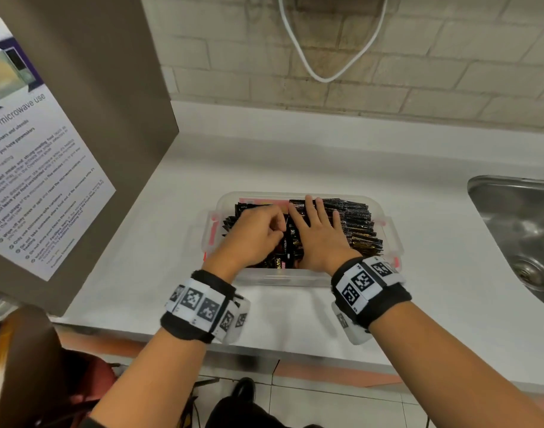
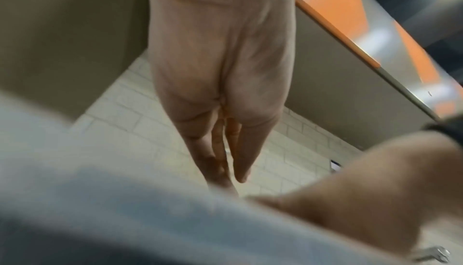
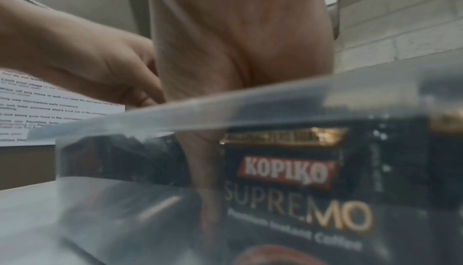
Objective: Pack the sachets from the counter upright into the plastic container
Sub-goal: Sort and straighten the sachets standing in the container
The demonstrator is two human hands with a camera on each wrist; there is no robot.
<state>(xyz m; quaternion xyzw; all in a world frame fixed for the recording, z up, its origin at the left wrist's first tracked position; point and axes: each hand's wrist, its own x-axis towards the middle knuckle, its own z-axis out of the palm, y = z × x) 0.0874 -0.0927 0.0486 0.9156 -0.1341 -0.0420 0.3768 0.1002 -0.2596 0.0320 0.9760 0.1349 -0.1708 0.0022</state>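
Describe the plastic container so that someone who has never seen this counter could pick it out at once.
On the white counter, between the brown cabinet with the microwave notice and the steel sink, sits the plastic container. It is clear, with red clips at its ends, packed with black sachets, and both hands are in it.
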